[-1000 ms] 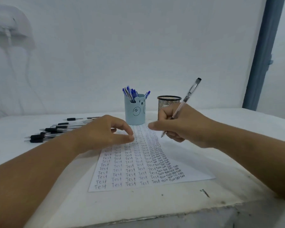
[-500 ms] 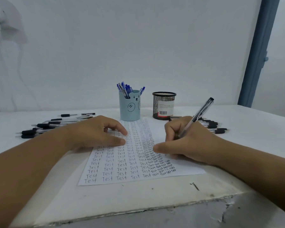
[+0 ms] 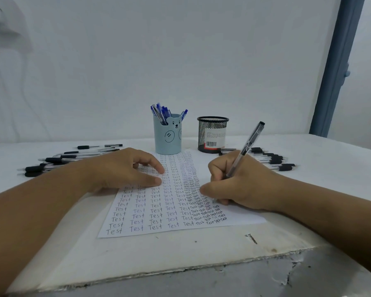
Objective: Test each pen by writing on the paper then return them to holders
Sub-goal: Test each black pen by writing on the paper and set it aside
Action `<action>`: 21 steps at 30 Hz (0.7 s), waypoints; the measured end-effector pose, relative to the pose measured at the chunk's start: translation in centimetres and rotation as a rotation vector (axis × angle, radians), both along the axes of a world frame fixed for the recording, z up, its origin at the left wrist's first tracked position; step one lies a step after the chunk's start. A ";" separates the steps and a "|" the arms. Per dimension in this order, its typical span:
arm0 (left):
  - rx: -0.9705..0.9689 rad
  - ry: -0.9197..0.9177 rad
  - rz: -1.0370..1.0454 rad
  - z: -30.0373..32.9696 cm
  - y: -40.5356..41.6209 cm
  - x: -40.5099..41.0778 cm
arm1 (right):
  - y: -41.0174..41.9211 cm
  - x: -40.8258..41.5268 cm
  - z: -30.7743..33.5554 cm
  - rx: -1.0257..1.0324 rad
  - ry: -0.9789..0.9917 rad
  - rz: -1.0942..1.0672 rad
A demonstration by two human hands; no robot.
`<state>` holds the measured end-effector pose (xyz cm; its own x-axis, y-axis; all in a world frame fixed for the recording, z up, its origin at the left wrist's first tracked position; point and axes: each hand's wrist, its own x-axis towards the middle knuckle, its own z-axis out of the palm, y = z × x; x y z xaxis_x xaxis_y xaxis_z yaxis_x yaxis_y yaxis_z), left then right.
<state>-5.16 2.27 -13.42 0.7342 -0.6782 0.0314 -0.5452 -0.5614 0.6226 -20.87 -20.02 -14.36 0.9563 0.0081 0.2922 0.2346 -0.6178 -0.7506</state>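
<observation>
Along the table's [image 3: 201, 249] left edge lies a loose row of pens [image 3: 58, 160], clear barrels with matte black rubber grips, all flat and roughly parallel. Just right of them the left hand [image 3: 124, 170] rests palm-down on the upper left part of the paper [image 3: 163, 211], fingers relaxed and slightly spread, tips pressing the sheet, holding nothing. The paper is a thin white sheet lying flat near the table's front edge, filled with columns of the handwritten word "Test", larger on the left, cramped and slanting on the right. Beyond its far edge stands a smooth pale-blue cup [image 3: 168, 135] with a bear face, blue pens upright inside. To its right, a black wire-mesh holder [image 3: 212, 135] with a barcode label. The right hand [image 3: 240, 185] has its fingers curled tight round a clear pen [image 3: 247, 146] with a black cap end, tilted up and to the right, its tip meeting the paper's right side. Behind this hand more black-gripped pens [image 3: 272, 160] lie toward the right edge. The table's white surface is chipped along the front.
</observation>
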 end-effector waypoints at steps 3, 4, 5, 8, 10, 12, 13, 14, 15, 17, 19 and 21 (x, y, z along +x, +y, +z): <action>0.008 0.003 -0.005 0.0 0.0 0.0 | 0.1 -0.1 0.0 -0.025 -0.007 -0.010; 0.012 0.002 -0.003 0.0 0.0 0.0 | 0.2 -0.1 0.0 -0.030 -0.012 -0.009; 0.016 0.001 -0.003 0.1 0.0 0.0 | 0.2 -0.1 0.0 -0.037 -0.016 -0.007; 0.020 0.003 -0.003 0.1 -0.1 0.0 | 0.2 -0.1 0.2 -0.059 -0.002 0.003; 0.018 0.006 -0.004 0.1 0.0 0.0 | 0.2 -0.1 0.2 -0.056 0.012 0.007; 0.017 0.007 -0.004 0.1 0.0 -0.1 | 0.1 -0.1 0.2 -0.035 0.004 0.000; 0.017 0.008 -0.003 0.1 0.0 -0.1 | 0.1 -0.2 0.1 -0.022 0.000 -0.002; 0.019 0.010 -0.003 0.1 0.0 -0.1 | 0.1 -0.2 0.1 -0.012 -0.003 -0.001; 0.023 0.009 -0.003 0.1 0.0 -0.1 | 0.1 -0.2 0.1 -0.010 -0.004 0.001; 0.033 0.002 -0.004 0.1 0.0 -0.1 | 0.2 -0.2 0.2 -0.020 -0.004 -0.002; 0.030 0.005 -0.008 0.1 0.0 -0.1 | 0.2 -0.3 0.2 -0.027 -0.002 0.001; 0.027 0.009 -0.011 0.2 0.0 -0.2 | 0.3 -0.3 0.3 -0.031 -0.002 0.005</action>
